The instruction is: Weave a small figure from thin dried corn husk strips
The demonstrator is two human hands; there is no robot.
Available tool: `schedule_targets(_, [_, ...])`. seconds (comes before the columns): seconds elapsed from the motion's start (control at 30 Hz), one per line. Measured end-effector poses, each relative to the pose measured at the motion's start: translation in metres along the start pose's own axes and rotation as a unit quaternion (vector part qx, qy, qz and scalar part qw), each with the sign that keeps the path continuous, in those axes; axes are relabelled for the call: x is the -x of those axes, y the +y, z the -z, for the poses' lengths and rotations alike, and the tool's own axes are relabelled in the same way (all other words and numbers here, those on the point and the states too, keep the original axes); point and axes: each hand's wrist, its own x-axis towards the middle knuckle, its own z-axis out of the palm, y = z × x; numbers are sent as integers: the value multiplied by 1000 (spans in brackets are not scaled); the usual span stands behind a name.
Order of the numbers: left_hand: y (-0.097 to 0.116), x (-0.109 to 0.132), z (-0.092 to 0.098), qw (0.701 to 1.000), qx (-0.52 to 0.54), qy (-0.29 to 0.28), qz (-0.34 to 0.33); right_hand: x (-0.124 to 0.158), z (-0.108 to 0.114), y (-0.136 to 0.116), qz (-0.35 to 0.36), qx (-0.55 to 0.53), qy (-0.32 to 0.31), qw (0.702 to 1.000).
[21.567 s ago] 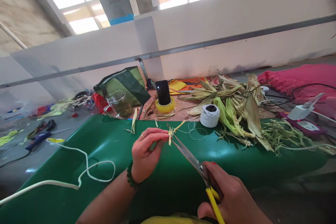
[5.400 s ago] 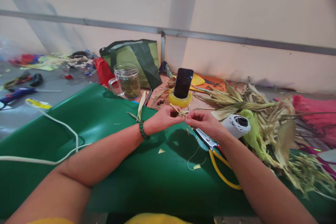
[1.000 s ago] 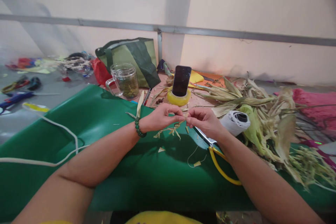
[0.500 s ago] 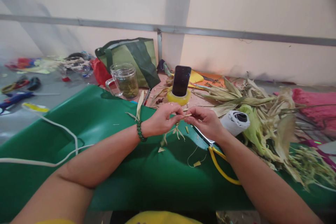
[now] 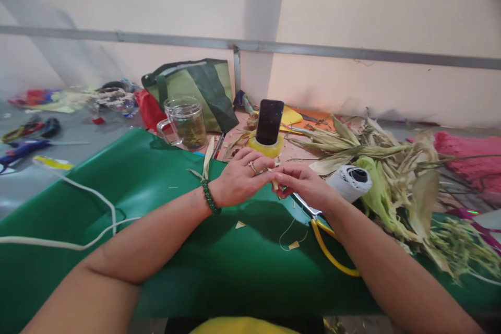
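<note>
In front of the phone, my two hands meet above the green mat [image 5: 235, 271]. My right hand [image 5: 303, 183] pinches a small pale strip of corn husk [image 5: 275, 183]. The fingers of my left hand [image 5: 242, 176] reach over the strip's upper end, its thumb pressed close to it; the exact grip is partly hidden. A ring and a green bead bracelet are on the left side. Under my right wrist lie scissors [image 5: 324, 250] with yellow handles. Nearby on the mat are a husk scrap [image 5: 240, 225] and a tag on a thread [image 5: 293, 245].
A phone [image 5: 270, 121] leans in a yellow tape roll [image 5: 266, 147]. Left of it are a glass mug [image 5: 190, 125] and a green bag [image 5: 195, 86]. Dry corn husks [image 5: 415, 188] and a white roll [image 5: 348, 183] lie right. A white cable [image 5: 90, 242] crosses the mat.
My left hand has turned, its fingers now straighter and lying over the strip. The strip has tipped from sideways to pointing downward, and the hanging fibres no longer show below the hands.
</note>
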Motion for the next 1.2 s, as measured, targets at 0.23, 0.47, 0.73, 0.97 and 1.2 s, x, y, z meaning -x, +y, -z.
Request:
schedule_targets(0.23, [5,-2,4,999,43,29,3,-2,-1,4,16,-39,4,999])
schedule_targets(0.47, [2,-8,0,875,312,19,371,2,3,-3,71,-23,37,997])
schedule_targets(0.73, [1,-4,-12,827,444,-33,344,-1,2,1,40,-26,48,998])
schedule_targets(0.97, [0,-10,2,864,389,-56,316,-1,1,-2,16,-1,18,1000])
schedule_targets(1.2, [9,-10,-1,855,391,-113,324,-4,3,1,7,3,72,997])
